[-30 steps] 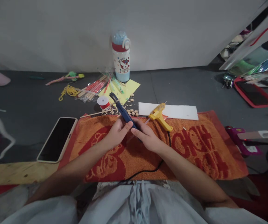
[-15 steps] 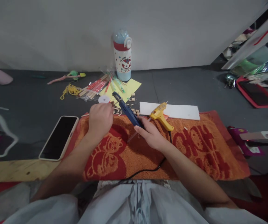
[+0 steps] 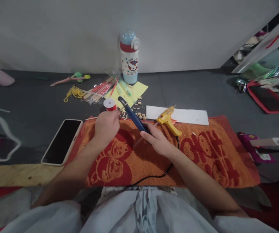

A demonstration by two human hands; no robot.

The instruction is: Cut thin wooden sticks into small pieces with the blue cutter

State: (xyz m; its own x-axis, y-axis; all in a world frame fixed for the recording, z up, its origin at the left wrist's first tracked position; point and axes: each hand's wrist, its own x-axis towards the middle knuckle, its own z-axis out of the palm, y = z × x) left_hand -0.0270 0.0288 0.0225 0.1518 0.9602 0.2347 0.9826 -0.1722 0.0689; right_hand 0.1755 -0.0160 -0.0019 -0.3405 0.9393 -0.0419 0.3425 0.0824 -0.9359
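My right hand grips a long dark blue hand tool with a narrow dark tip, which points up and to the left above the towel. My left hand is closed in a pinch close to that tip; what its fingertips hold, if anything, is too small to make out. Just behind the left hand stands a red spool with a white top. Several small cut wooden pieces lie around the tool. A yellow glue gun rests beyond my right hand, on a white board and the orange towel.
A water bottle stands by the wall, behind yellow paper. Bagged sticks and yellow cord lie at the left back. A phone lies left of the towel. A black cable crosses the towel; a purple power block sits right.
My left hand has shifted slightly down and right, and more of the red spool shows behind it. My right hand keeps its grip on the blue tool, almost unmoved.
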